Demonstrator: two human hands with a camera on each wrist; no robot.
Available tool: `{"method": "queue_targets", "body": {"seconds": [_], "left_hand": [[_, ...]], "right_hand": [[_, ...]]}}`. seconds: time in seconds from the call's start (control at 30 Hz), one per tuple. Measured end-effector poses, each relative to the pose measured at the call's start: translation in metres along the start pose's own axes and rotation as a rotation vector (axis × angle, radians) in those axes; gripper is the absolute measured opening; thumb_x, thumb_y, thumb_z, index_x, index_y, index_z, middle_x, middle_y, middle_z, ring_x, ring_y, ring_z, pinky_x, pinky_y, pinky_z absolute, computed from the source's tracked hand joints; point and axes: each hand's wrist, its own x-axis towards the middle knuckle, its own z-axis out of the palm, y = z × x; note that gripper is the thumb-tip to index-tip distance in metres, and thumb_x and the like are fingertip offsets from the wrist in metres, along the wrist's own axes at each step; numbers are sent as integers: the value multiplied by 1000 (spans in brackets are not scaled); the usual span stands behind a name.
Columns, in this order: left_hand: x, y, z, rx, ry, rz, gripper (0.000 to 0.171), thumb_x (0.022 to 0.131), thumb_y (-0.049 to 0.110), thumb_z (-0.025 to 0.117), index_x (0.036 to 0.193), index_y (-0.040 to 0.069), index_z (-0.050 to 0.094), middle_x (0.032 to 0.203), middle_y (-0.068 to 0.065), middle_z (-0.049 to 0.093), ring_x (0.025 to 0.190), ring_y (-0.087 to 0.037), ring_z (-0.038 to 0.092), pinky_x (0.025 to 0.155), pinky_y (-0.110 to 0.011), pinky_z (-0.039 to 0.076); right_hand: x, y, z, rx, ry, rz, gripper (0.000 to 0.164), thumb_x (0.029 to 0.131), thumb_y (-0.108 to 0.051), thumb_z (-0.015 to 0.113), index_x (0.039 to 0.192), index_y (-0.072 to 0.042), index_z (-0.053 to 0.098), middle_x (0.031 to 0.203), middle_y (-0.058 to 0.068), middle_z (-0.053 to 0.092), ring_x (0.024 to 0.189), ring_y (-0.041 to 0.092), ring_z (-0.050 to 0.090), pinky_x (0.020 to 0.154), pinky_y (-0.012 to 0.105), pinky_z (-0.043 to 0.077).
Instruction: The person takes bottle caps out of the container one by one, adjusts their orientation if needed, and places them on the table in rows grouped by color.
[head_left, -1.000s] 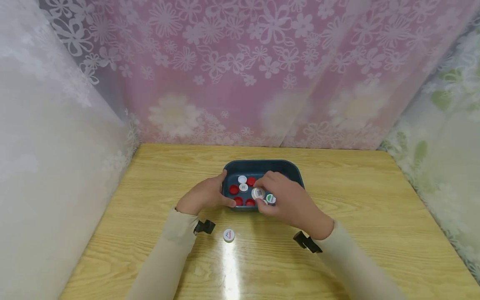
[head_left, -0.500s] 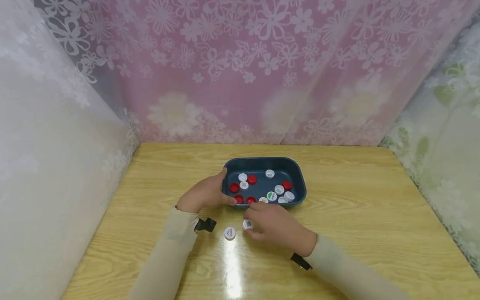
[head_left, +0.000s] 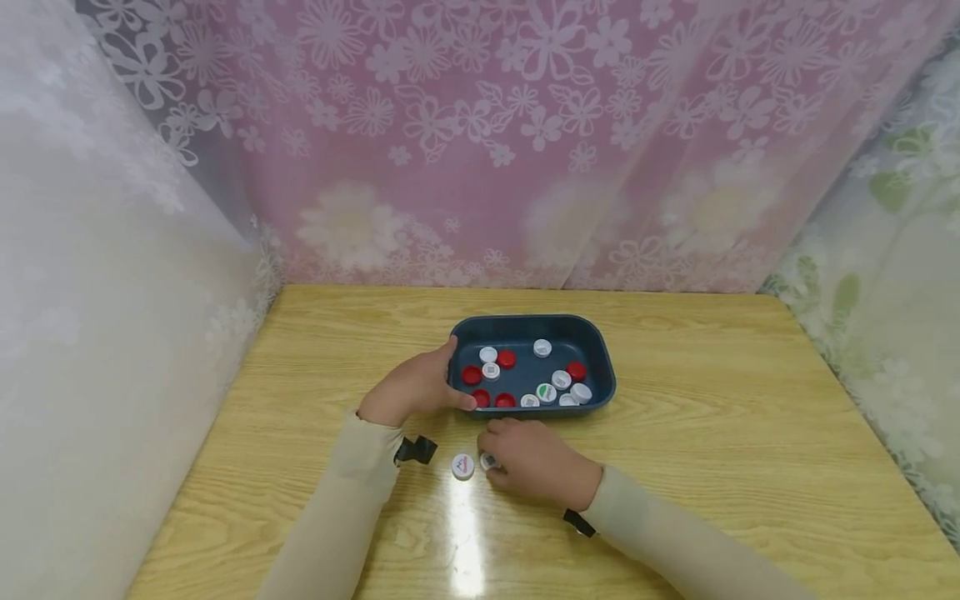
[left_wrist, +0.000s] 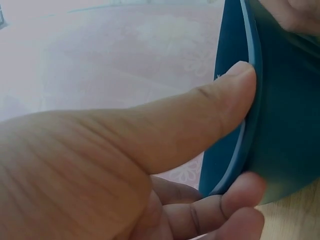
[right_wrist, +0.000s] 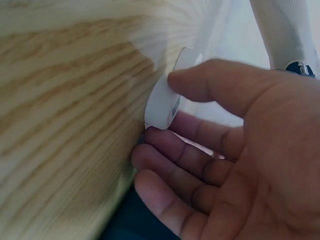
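My right hand (head_left: 543,462) pinches a white bottle cap (head_left: 489,461) at the table, just in front of the tray. In the right wrist view the thumb and fingertips sit on that cap's edge, and the cap stands close against the wood. Left of it lies another white bottle cap (head_left: 462,467) with a red and blue print facing up. My left hand (head_left: 412,385) grips the left end of a dark blue tray (head_left: 609,379). The left wrist view has the thumb (left_wrist: 235,92) over the tray's rim (left_wrist: 257,60), other fingers lower down beside it.
Inside the tray are several red bottle caps (head_left: 507,359) and several white ones (head_left: 542,348), one bearing a green print (head_left: 546,392). The wooden table (head_left: 712,417) meets a pink floral curtain (head_left: 450,167) at the back, with pale curtains on both sides.
My right hand has come out of the tray with a white bottle cap and moved down and left to the table beside the printed cap. My left hand has stayed on the tray.
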Motion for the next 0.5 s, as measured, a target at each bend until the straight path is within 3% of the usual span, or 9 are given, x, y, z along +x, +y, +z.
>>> {"method": "queue_targets", "body": {"seconds": [0.27,0.5], "left_hand": [[2,0,-1,-4,15,11,115,86,40,86,167,10,9,167,-11,33,148,-32,40,116,-50,39],[-1,2,0,-16,6,1,114,86,37,86,167,10,10,167,-12,33,149,-33,39,117,-50,38]], "right_hand": [[4,-6,-7,-9,-45,38,16,91,-23,79,101,-11,74,87,-5,58,75,11,49,70,25,48],[4,-9,-7,-42,-64,18,18,90,-22,81,103,-10,76,86,-5,56,74,11,49,68,24,47]]}}
